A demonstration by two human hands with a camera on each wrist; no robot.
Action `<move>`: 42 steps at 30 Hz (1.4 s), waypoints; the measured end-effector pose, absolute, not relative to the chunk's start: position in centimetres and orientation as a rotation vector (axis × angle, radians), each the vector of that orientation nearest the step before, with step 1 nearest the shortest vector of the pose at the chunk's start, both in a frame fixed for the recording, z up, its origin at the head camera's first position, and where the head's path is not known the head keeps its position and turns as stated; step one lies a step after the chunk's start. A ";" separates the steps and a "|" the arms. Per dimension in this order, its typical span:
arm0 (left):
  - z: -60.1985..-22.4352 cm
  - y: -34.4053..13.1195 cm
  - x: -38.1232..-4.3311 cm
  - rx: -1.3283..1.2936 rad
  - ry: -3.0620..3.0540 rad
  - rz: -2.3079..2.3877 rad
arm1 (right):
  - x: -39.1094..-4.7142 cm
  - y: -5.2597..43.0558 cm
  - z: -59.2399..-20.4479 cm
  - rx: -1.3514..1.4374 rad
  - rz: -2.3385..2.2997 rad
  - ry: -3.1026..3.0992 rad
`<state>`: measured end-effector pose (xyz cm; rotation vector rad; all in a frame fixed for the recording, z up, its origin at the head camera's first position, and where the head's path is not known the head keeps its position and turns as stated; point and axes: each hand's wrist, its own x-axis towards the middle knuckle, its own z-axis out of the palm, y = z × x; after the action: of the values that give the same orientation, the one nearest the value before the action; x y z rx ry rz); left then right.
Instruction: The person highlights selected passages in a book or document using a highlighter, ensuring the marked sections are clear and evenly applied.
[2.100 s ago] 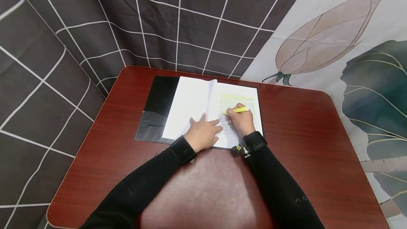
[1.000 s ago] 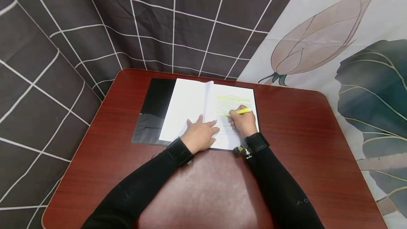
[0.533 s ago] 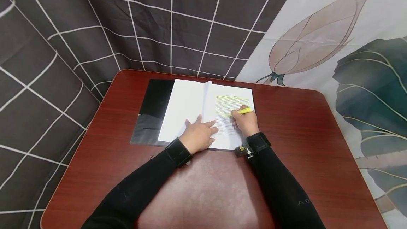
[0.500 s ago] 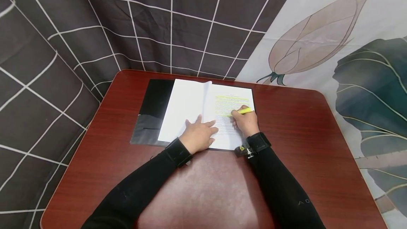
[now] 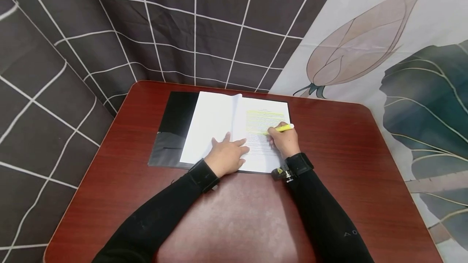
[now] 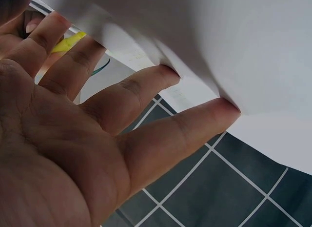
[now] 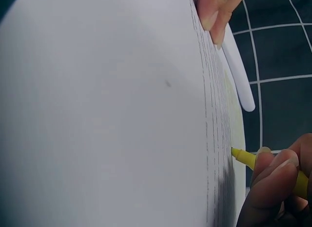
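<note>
A black folder (image 5: 180, 111) lies spread on the table, with white paper inside. My left hand (image 5: 226, 156) rests with spread fingers across the inner part of the pages, between the blank left sheet (image 5: 210, 121) and the printed right page (image 5: 256, 163). In the left wrist view, the fingertips (image 6: 229, 107) touch the paper. My right hand (image 5: 286, 141) pinches a yellow highlighter (image 5: 286, 128) over the printed text. The right wrist view shows the highlighter's tip (image 7: 236, 152) on or very near the page. Upper lines carry yellow marking (image 5: 265, 115).
The red-brown wooden table (image 5: 329, 133) has rounded corners and extends on both sides of the folder. A dark curtain with white grid lines (image 5: 175, 27) hangs behind and left. At the right hangs a white cloth with flower and leaf prints (image 5: 358, 44).
The highlighter and my right hand have moved rightward along the text line. My left hand keeps its place on the paper. The head view has shifted slightly.
</note>
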<state>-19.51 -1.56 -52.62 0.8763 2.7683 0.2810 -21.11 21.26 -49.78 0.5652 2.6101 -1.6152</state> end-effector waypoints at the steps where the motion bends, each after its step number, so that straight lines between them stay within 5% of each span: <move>1: -52.8 -1.6 -19.5 0.875 2.766 0.290 | -21.1 21.3 -49.8 0.567 -1.611 2.613; 42: -52.0 -1.8 -19.2 0.869 2.765 0.335 | -20.7 23.9 -49.3 0.694 -1.616 2.560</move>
<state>-19.17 -1.75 -51.96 0.8691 2.7652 0.3350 -20.69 23.93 -49.29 0.6939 2.5600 -1.6160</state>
